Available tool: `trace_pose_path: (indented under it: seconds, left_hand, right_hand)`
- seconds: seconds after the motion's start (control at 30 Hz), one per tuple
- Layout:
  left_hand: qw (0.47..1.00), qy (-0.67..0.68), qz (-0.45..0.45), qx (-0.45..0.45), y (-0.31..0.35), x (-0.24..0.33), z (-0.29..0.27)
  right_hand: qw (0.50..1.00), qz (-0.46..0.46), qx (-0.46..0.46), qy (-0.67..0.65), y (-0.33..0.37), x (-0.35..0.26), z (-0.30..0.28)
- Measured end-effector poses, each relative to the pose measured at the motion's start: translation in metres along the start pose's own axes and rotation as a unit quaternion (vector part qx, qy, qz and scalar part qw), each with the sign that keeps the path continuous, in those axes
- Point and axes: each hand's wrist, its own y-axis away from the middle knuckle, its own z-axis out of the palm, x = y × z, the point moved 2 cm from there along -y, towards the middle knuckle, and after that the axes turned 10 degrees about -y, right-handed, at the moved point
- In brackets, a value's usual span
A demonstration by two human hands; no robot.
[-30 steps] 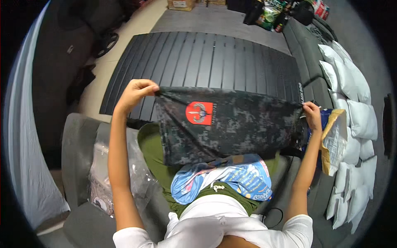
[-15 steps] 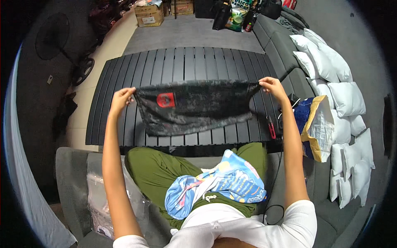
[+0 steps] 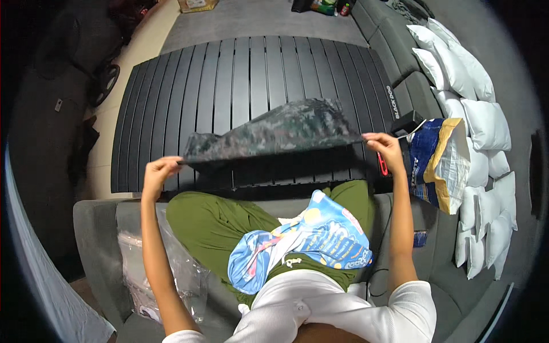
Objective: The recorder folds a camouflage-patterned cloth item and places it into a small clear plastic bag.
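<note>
A dark camouflage-patterned cloth is stretched between my two hands over the black slatted table. Its near edge is pulled taut in a line, while the rest billows away toward the far side. My left hand pinches one near corner; the opposite near corner is pinched by my right hand. Just beside my right wrist, a red-handled tool lies on the table's right end. Across my lap rests a blue printed cloth, bunched up at its left.
At the right, a blue and yellow open bag stands on the grey sofa next to a black box-shaped device with a cable. Several white pillows are piled beyond it. Clear plastic packaging lies on the seat to my left.
The cloth's held edge has come down and nearer to me, and its free part has swung from hanging toward me to the far side. The red patch on it no longer shows.
</note>
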Motion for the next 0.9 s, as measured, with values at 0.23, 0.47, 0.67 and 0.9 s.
trace_pose_path:
  seconds: [0.23, 0.47, 0.67, 0.9]
  left_hand:
    - [0.991, -0.054, -0.081, -0.092, 0.005, -0.021, 0.026]
    - [0.99, 0.088, -0.102, 0.043, -0.088, 0.004, 0.011]
    - [0.981, 0.128, 0.012, 0.145, -0.164, 0.099, -0.014]
    - [0.974, 0.107, 0.113, 0.165, -0.136, 0.146, -0.04]
  right_hand:
    - [0.994, 0.099, -0.041, -0.016, 0.02, 0.042, 0.003]
    - [0.99, 0.131, 0.002, -0.047, -0.075, 0.027, 0.001]
    - [0.996, -0.023, 0.07, -0.045, -0.167, -0.029, -0.012]
    - [0.987, -0.138, 0.077, 0.021, -0.142, -0.097, -0.016]
